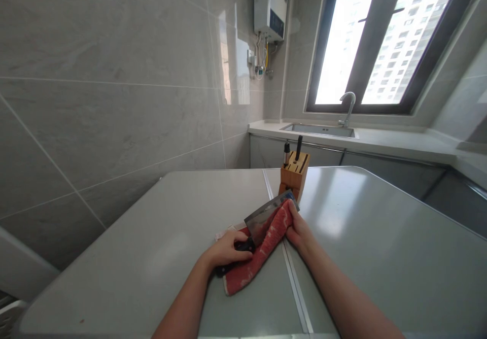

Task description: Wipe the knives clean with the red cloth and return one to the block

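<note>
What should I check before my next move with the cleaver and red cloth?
1. Left grip around the black handle of the cleaver: ok.
2. Right grip holding the red cloth: ok.
3. Cleaver face fully covered: not ok, part shows bare above the cloth.
4. Cutting edge clear of the right grip: cannot tell.
5. Knife block upright: ok.
6. Cleaver clear of the block: cannot tell, they overlap in view.

Water heater [269,4] high on tiled wall [152,49]; curved faucet [351,108] at sink [319,130] in pale counter [399,137], below window [375,39].
</note>
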Available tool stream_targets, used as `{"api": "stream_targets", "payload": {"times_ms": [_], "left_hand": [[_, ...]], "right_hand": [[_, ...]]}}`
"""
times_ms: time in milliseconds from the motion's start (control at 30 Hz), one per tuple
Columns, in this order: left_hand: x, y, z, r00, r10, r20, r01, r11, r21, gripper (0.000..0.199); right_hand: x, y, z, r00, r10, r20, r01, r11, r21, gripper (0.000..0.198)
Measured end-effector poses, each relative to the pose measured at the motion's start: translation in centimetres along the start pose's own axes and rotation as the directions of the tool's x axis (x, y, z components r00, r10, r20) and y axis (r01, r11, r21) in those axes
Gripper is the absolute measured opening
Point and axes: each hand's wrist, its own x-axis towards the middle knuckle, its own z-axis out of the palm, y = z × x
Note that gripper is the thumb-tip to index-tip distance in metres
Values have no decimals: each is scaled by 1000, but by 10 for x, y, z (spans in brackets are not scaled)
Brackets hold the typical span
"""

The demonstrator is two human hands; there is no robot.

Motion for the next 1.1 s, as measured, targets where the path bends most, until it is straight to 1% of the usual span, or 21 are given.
{"api": "stream_targets", "payload": {"times_ms": [100,167,233,300,400,500,800,967,1100], "left_hand": [[-1,1,0,1000,-3,-11,3,1000,22,25],[-1,1,0,1000,-8,-15,8,1000,26,26],[-2,1,0,1000,-11,-21,12,1000,26,28],[-1,0,0,1000,-8,-28,9,1000,24,29],[0,-3,0,1000,1,-30,-1,1000,18,31],[1,-5,0,1000,2,-27,-1,1000,29,33],[0,-6,-1,1000,2,-29,0,999,50,39],[0,-4,-1,1000,2,-28,-1,999,55,36],[0,1,0,1000,1,-21,0,999,40,32]], "right_hand": [[-3,6,5,999,-30,-16,30,1000,2,28],[-9,11,9,1000,-18,-10,18,1000,-6,28],[-15,17,14,1000,11,25,-10,999,-37,29],[-22,21,19,996,28,80,-20,995,-102,30],[-28,25,23,990,-6,138,35,977,-210,32],[-27,26,23,986,-32,166,75,962,-261,31],[-21,24,15,979,2,206,55,960,-274,17],[-25,24,21,981,18,191,34,965,-262,26],[-27,24,24,991,14,130,12,980,-196,28]]}}
